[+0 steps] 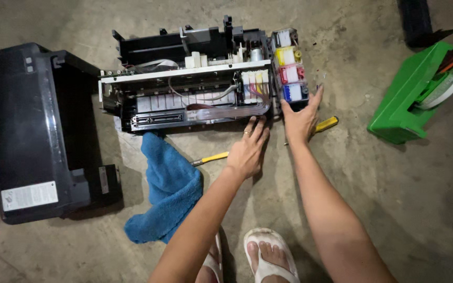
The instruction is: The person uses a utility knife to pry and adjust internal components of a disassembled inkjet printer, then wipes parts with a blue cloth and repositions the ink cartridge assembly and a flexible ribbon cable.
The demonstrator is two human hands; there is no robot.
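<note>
Presently: opened printer (195,89) on concrete floor (373,199), cover shell (38,131) at nine o'clock. Left hand (248,149), fingers (258,128) together and flat, steadies its front edge; right hand (301,119), fingers spread, braces the ink tank block (289,65). Blue cloth (166,191), yellow-handled screwdriver (211,158) lie near.

On the concrete floor (373,209) lay an opened printer mechanism with exposed white and black parts (195,89). The left hand (248,149) rested flat at its near edge; the right hand (301,119) touched the colour ink tank block (290,71). A crumpled blue cloth (166,188) lay near left, beside the removed black plastic cover (38,131).
</note>
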